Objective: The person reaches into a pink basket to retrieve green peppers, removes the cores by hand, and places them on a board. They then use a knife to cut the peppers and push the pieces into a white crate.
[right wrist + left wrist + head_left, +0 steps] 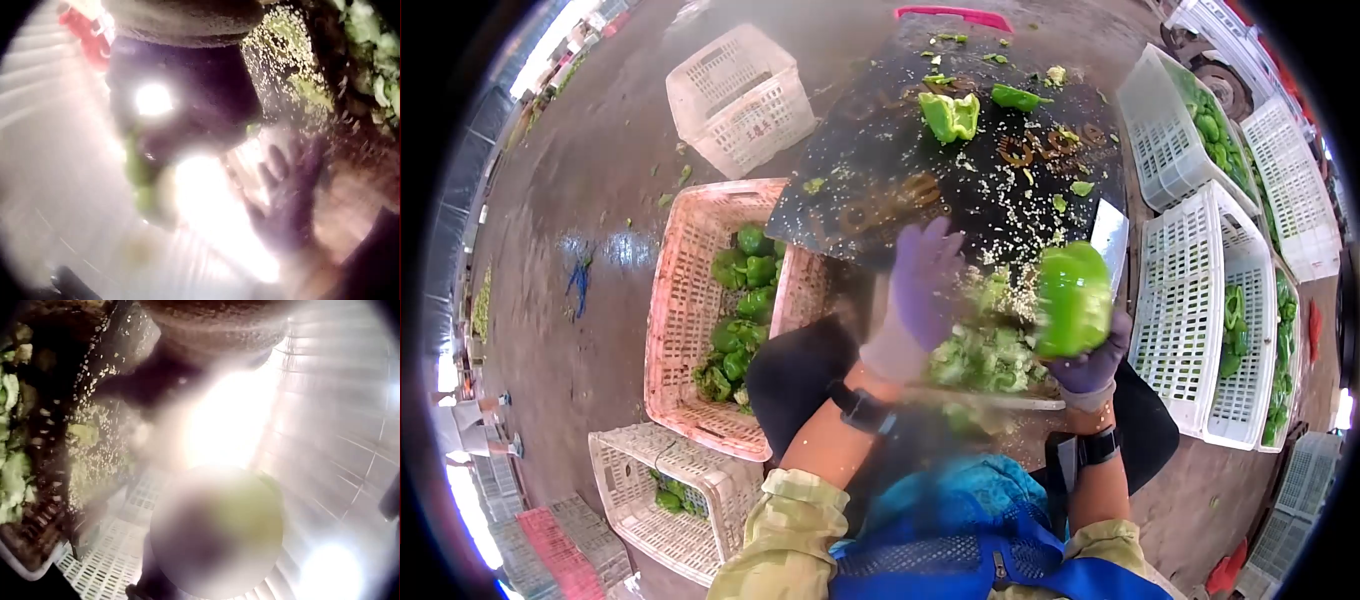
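A whole green bell pepper (1073, 298), blurred by motion, is in my right hand (1097, 362), which grips it from below in a purple glove. To the left, my gloved left hand (925, 290) is raised with its fingers extended, holding nothing. Those spread fingers also show in the right wrist view as a purple glove (290, 200). Beyond the pepper lies a wide-bladed knife (1110, 238) at the board's right edge. The dark board (860, 140) is strewn with seeds, and farther back on it are a hollow pepper half (950, 118) and a smaller pepper piece (1017, 98).
Pale pepper cores and scraps (985, 358) are heaped close in front of my body. A pinkish crate (662, 330) with green peppers stands at left, above a white crate (615, 480). White crates (1175, 310) line the right side. Another crate (735, 100) lies at back left.
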`<state>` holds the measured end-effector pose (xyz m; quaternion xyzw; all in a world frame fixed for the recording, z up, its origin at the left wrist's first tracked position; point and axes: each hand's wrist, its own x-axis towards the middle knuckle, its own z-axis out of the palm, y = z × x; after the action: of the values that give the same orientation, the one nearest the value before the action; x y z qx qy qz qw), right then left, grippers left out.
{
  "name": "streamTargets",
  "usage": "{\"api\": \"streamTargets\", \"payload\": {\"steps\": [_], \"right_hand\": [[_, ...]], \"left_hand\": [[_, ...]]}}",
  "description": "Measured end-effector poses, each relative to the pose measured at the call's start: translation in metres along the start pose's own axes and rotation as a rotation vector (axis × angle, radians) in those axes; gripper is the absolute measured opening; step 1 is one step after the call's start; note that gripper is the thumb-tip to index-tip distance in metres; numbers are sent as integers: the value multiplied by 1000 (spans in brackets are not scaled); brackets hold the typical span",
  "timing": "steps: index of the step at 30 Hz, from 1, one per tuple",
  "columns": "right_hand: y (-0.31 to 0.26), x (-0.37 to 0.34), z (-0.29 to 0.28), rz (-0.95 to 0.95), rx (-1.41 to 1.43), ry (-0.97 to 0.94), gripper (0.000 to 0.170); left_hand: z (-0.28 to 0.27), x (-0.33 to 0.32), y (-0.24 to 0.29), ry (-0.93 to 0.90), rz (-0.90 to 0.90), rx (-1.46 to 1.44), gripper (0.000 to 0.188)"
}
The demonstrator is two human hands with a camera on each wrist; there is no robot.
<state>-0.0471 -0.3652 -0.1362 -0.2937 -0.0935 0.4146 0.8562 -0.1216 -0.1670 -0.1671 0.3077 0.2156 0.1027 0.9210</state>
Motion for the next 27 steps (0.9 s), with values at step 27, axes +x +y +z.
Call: {"api": "streamTargets", "payload": {"steps": [27], "right_hand": [[-33,207,5,49,-1334,141,78]], "left_hand": [[11,-14,18,197,-18,-233,45]]}}
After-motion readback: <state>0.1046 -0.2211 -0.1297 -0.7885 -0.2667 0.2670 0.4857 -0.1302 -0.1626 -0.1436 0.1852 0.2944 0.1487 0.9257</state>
